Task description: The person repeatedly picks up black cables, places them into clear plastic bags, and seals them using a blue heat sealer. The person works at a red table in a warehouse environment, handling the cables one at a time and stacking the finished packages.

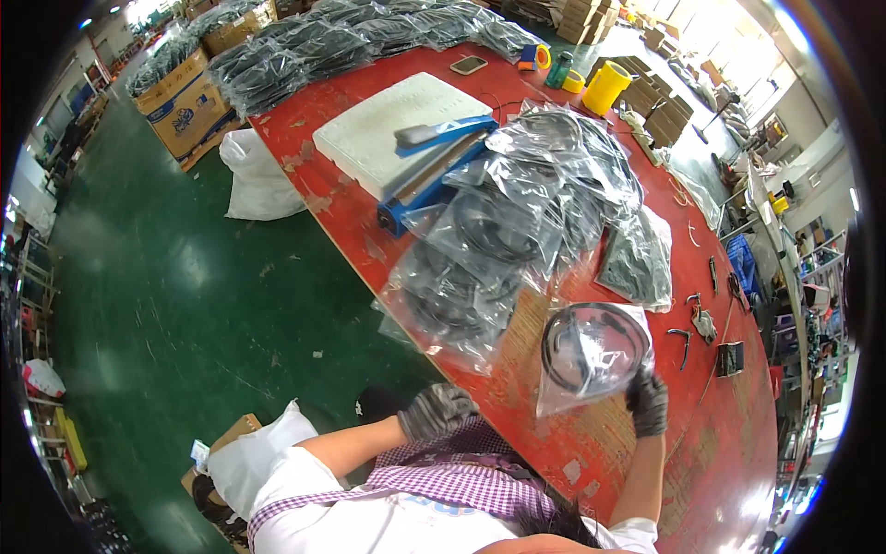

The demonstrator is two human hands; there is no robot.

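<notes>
A clear plastic bag (604, 355) with a coiled black cable (555, 343) inside lies over the near part of the red table. My right hand (648, 403), in a dark grey glove, grips the bag's right edge. At the table's near left edge is my left hand (438, 411), gloved in grey, its fingers curled; what they hold, if anything, is hidden. Beyond both hands, a heap of similar bagged cables (554, 185) spreads over the table. Beside it stands a blue heat sealer (434, 175) with a long arm, partly on a white foam block (397, 125).
The red table (729, 443) carries pliers (681, 346), a small black box (730, 359) and other hand tools at right. Yellow tape rolls (606, 88), a green bottle (559, 69) and a phone (468, 65) sit far back. Cartons (187, 111) and a white sack (258, 175) stand left.
</notes>
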